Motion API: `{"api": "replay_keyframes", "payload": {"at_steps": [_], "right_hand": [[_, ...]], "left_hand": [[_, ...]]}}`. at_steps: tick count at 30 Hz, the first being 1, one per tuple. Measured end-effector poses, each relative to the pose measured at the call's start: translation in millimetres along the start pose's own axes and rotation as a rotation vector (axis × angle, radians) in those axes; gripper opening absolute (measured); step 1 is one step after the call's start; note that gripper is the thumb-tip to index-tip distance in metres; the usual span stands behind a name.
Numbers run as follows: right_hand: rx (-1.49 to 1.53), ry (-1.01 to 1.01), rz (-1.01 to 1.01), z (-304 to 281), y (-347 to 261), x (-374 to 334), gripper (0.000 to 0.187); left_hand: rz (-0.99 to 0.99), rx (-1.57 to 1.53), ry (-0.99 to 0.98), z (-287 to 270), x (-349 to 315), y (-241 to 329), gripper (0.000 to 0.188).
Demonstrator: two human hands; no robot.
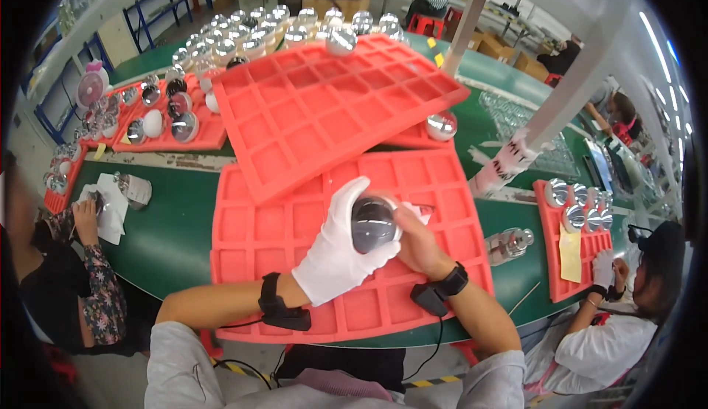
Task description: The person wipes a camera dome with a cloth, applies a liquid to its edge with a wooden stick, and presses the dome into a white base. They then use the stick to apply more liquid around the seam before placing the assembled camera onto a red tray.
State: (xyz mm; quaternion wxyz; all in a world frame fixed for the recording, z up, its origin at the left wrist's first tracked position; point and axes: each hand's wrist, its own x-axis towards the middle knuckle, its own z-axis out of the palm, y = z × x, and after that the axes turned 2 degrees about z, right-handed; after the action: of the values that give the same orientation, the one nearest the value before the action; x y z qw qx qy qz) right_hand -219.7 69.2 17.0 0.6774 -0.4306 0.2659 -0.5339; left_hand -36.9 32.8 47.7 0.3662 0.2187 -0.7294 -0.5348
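Observation:
My left hand (335, 250), in a white glove, curls around a dark, glossy ball-shaped piece (372, 224) that looks like a glass dome. Bare and bent in against the right side of the piece is my right hand (422, 245). A bit of white cloth (422, 212) sticks out from its fingers; their tips are partly hidden behind the piece. Both hands are above a red foam tray (258, 254) divided into square pockets. Each of my wrists wears a black strap with a small box and a cable.
A second red tray (295, 106) lies slanted over the first, with a shiny dome (341, 41) on its far edge. Many mirrored domes (254, 44) stand behind. A clear bottle (509, 247) and a thin stick (523, 298) lie at right. Co-workers sit on both sides; a white post rises right.

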Motion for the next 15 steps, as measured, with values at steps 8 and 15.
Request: {"api": "replay_keyframes", "payload": {"at_steps": [8, 15], "right_hand": [[-0.623, 0.133, -0.01, 14, -10, -17, 0.082], [-0.636, 0.026, -0.024, 3, -14, -16, 0.073]], "left_hand": [[-0.124, -0.118, -0.251, -23, 9, -30, 0.103], [-0.241, -0.203, -0.319, -26, 12, -33, 0.108]]}}
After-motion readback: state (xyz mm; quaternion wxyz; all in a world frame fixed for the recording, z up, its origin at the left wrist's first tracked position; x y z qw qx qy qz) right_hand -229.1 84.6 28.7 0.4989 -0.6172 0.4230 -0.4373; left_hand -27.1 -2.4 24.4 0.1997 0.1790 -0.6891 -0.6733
